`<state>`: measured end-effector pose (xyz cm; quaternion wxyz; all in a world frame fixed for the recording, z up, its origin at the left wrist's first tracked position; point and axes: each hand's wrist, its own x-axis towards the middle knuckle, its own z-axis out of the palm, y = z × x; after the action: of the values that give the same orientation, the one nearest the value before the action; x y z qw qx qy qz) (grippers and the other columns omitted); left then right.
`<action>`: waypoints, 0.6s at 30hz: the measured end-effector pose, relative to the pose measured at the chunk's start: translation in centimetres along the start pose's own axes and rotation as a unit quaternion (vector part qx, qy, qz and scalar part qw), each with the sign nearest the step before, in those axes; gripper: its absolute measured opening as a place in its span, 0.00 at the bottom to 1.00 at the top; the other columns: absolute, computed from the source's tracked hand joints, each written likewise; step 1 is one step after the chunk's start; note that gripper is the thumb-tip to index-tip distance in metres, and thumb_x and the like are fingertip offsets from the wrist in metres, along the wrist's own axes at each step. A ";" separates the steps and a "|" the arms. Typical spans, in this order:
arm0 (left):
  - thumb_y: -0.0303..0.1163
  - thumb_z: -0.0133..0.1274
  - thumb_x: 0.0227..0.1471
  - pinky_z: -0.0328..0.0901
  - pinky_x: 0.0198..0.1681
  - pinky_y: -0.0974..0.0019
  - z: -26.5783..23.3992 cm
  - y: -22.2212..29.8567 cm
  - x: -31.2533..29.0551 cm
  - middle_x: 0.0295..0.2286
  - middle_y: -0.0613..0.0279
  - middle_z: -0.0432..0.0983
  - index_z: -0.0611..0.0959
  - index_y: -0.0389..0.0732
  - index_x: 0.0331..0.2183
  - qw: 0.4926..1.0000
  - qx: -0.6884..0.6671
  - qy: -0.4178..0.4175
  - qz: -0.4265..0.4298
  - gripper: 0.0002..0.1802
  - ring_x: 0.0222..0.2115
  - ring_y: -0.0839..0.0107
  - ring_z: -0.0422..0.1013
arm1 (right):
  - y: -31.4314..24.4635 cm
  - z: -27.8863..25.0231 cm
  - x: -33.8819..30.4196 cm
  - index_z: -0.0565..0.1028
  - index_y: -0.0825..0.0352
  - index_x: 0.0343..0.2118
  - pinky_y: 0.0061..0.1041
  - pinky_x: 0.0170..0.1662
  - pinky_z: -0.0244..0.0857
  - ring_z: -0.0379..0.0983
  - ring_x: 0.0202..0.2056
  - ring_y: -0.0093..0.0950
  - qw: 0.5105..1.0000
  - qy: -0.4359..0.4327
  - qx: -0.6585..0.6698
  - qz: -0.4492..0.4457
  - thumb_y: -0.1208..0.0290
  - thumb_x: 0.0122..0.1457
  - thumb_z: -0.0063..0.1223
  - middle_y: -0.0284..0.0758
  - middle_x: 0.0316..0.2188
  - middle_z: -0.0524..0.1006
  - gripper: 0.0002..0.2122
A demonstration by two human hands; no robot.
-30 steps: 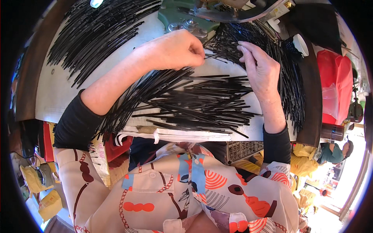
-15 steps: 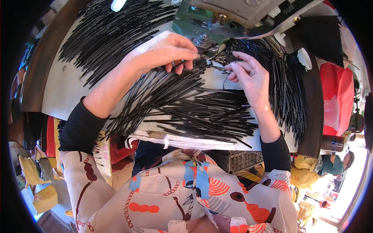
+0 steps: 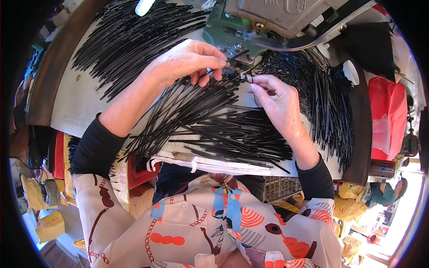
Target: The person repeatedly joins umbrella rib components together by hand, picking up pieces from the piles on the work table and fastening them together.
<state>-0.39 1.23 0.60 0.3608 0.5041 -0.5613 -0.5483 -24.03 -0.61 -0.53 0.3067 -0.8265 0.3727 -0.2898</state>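
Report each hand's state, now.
Left hand: closed, holding a thin, straight black strip.
Right hand: thumb and fingertips close together; whether holding anything cannot be told.

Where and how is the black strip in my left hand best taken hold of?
Probably pinch the strip near its far tip, coming from the right: it is thin and straight, and that end juts free beyond the left hand, slanting up and rightward, while the fingers cover part of the rest.
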 end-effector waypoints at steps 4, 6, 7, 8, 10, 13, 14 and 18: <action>0.39 0.53 0.47 0.54 0.12 0.81 0.1 -0.1 -0.1 0.21 0.62 0.74 0.77 0.36 0.35 1.000 -0.010 -0.003 0.007 0.17 0.12 0.83 0.65 | -0.7 -0.1 1.2 0.72 0.71 0.37 0.16 0.22 0.64 0.71 0.18 0.19 0.993 -0.034 0.093 0.070 0.73 0.56 0.47 0.34 0.20 0.75 0.08; 0.39 0.53 0.47 0.53 0.12 0.82 0.1 -0.1 -0.1 0.21 0.62 0.74 0.78 0.36 0.34 1.000 -0.012 -0.006 0.017 0.16 0.12 0.83 0.64 | -1.2 -0.1 1.7 0.72 0.72 0.37 0.15 0.20 0.62 0.69 0.16 0.17 0.987 -0.045 0.125 0.091 0.72 0.57 0.46 0.33 0.19 0.74 0.09; 0.39 0.53 0.47 0.53 0.12 0.82 0.1 -0.1 -0.1 0.21 0.62 0.74 0.78 0.36 0.34 1.000 -0.012 -0.005 0.017 0.16 0.12 0.83 0.64 | -1.3 0.0 1.9 0.71 0.72 0.37 0.15 0.18 0.60 0.66 0.14 0.15 0.980 -0.056 0.156 0.112 0.72 0.58 0.45 0.31 0.17 0.73 0.10; 0.39 0.53 0.47 0.53 0.12 0.82 0.1 -0.2 -0.1 0.21 0.62 0.74 0.78 0.36 0.34 1.000 -0.015 -0.005 0.018 0.16 0.12 0.83 0.63 | -1.2 0.0 2.1 0.71 0.72 0.37 0.15 0.18 0.60 0.66 0.14 0.15 0.980 -0.057 0.156 0.112 0.72 0.58 0.45 0.31 0.17 0.73 0.10; 0.39 0.53 0.47 0.53 0.11 0.82 0.0 -0.3 0.0 0.21 0.62 0.74 0.78 0.36 0.33 1.000 -0.019 -0.003 0.020 0.16 0.11 0.83 0.63 | -1.0 0.1 2.4 0.71 0.72 0.38 0.13 0.17 0.57 0.66 0.13 0.14 0.973 -0.067 0.193 0.104 0.71 0.59 0.44 0.31 0.18 0.73 0.10; 0.39 0.52 0.48 0.52 0.11 0.82 -0.3 -0.5 0.1 0.21 0.62 0.74 0.78 0.36 0.34 1.000 -0.018 -0.010 0.021 0.16 0.11 0.84 0.62 | -1.0 0.0 2.5 0.71 0.72 0.39 0.11 0.16 0.56 0.65 0.13 0.14 0.966 -0.067 0.216 0.125 0.70 0.59 0.44 0.30 0.18 0.73 0.10; 0.39 0.52 0.48 0.52 0.11 0.82 -0.2 -0.4 0.1 0.21 0.62 0.74 0.78 0.36 0.34 1.000 -0.020 -0.009 0.020 0.16 0.11 0.84 0.62 | -1.0 0.0 2.6 0.71 0.72 0.39 0.11 0.16 0.56 0.65 0.13 0.14 0.966 -0.067 0.217 0.125 0.70 0.59 0.44 0.30 0.18 0.73 0.10; 0.38 0.52 0.48 0.51 0.11 0.82 -0.2 -0.3 -0.1 0.21 0.62 0.74 0.78 0.36 0.34 1.000 -0.013 0.000 0.016 0.16 0.11 0.84 0.62 | -0.7 0.0 2.8 0.71 0.72 0.39 0.11 0.15 0.56 0.65 0.13 0.14 0.963 -0.070 0.228 0.126 0.71 0.59 0.43 0.31 0.18 0.73 0.11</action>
<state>-0.11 1.26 0.38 0.3762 0.4906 -0.5618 -0.5497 -22.17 -2.44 0.67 0.5467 -0.6992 0.3751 -0.2673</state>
